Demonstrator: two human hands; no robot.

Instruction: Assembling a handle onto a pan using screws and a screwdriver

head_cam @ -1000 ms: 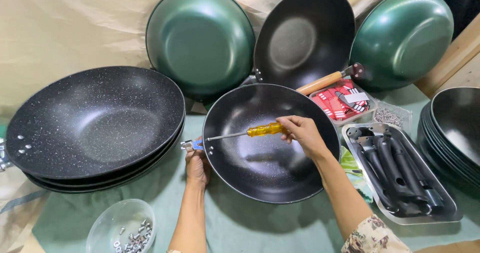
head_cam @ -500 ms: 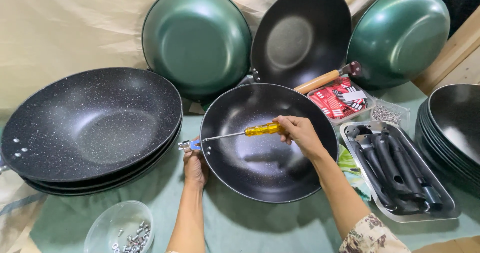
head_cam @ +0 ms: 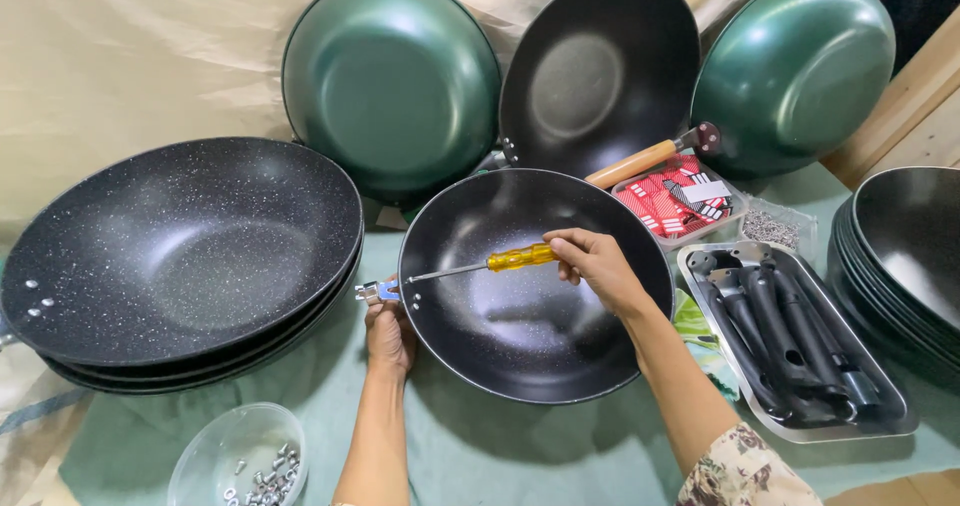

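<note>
A black wok pan [head_cam: 520,326] lies on the green cloth in front of me. My right hand [head_cam: 597,265] grips a yellow-handled screwdriver [head_cam: 480,263] whose tip reaches the pan's left rim. There my left hand [head_cam: 389,332] holds a small metal handle bracket [head_cam: 376,289] against the outside of the rim. Two rivet heads show just inside that rim.
A stack of speckled black woks [head_cam: 180,256] lies at left. Green woks [head_cam: 390,76] and a black wok with a wooden handle [head_cam: 640,161] lean on the back wall. A metal tray of black handles [head_cam: 790,346] sits right, more stacked woks [head_cam: 910,256] far right, a clear bowl of screws [head_cam: 240,461] bottom left.
Both hands stay at the pan's left rim with the screwdriver on the bracket. The view has shifted slightly; no clear movement of the objects.
</note>
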